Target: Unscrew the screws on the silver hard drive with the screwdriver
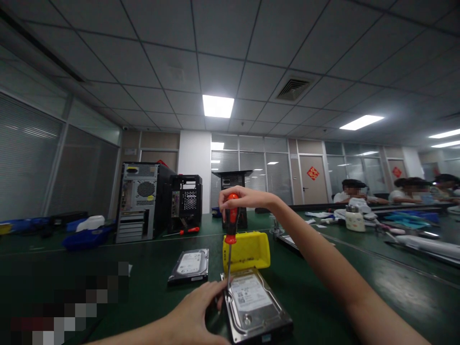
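A hard drive with a silver lid and white label lies in front of me. My right hand grips the red-and-black handle of a screwdriver from above. The shaft points straight down, its tip at the drive's left edge. My left hand is at that same edge, fingers bent against the drive's side and fingertips beside the screwdriver tip. Just behind the drive a yellow bin lies tipped toward me, small dark bits inside. A second hard drive rests to the left.
Computer cases stand at the back left of the green table, with another red screwdriver near them. Blue trays are at far left. On the right are a cream jar and other clutter. People sit beyond.
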{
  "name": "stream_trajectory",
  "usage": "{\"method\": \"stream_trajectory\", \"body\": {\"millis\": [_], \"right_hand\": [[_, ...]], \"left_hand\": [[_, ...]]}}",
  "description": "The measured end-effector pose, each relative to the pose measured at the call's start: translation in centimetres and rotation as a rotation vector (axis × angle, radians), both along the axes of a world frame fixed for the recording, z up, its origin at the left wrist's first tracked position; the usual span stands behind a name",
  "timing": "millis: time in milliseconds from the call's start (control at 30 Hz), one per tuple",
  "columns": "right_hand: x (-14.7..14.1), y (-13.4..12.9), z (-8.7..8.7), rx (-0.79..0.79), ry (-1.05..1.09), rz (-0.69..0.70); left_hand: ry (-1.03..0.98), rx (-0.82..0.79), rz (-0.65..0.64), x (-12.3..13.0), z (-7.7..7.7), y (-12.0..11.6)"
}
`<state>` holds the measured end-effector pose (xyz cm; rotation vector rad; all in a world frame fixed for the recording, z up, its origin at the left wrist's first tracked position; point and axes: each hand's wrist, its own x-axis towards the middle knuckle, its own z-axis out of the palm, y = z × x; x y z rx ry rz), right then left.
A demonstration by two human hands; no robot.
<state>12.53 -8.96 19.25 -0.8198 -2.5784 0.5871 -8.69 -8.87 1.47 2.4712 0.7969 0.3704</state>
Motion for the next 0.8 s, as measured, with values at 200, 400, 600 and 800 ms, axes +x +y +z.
{"method": "stream_trajectory", "body": {"millis": [200,400,600,800], "right_hand": [[0.8,0.5,0.0,-0.113,0.011,0.125],[1.7,0.3,0.2,-0.222,-0.033,0.202],[2.0,0.6,0.1,-0.244,-0.020,0.189],[2.2,0.9,0.0,-0.234,-0.010,0.123]], "left_hand": [[0.012,0.049,0.021,0.2,0.4,-0.7],[0.007,0.060,0.019,0.3,0.4,-0.5],[0.008,0.076,0.005,0.3,0.2,-0.4],[0.037,0.064,0.016,0.5,0.5,-0.6]]}}
